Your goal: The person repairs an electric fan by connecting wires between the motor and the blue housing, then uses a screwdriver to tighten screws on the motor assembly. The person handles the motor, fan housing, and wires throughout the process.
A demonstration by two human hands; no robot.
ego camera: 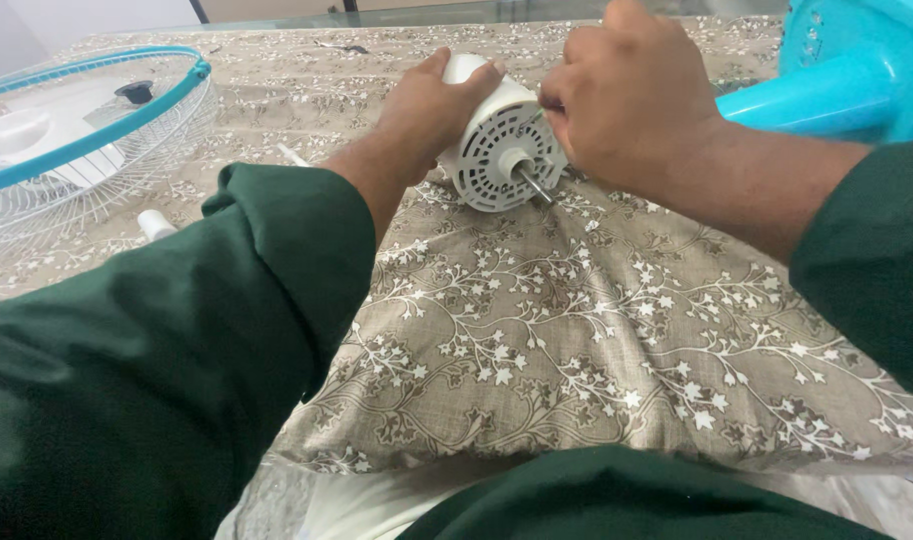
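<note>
while 2 hands (432, 110) (627, 95) grip 1 motor (497, 150), 1 fan guard (87, 130) sits nearby.

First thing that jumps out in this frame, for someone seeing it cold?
The white fan motor at top centre, vented face and metal shaft pointing toward the camera, lying on a beige floral cloth. The left hand grips its housing; the right hand works at its upper right edge. A wire fan guard with a blue rim sits at far left, and a turquoise fan part at top right.
</note>
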